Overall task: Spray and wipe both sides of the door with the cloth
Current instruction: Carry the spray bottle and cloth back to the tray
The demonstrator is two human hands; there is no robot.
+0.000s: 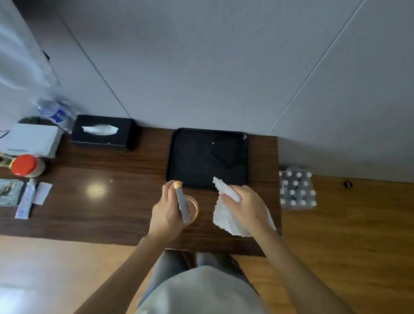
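Head view over a dark wood counter [106, 199]. Far left of the left hand: a red-capped jar [26, 166], a tube [25, 200] and a white box [34, 140]; behind these, a blurred water bottle [55, 114]. Nearer, a black tissue box [104, 132] stands against the wall. The left hand [167, 211] has its fingers curled round a slim grey spray bottle [182, 205] with a tan cap, held above a clear glass [193, 207]. Just beyond both hands lies a black tray [207, 156]. The right hand [248, 209] grips a white cloth [225, 216], one end poking forward over the tray's near rim and the rest hanging below the palm. Right of this hand, on the floor, sits a wrapped pack of bottles [296, 187].
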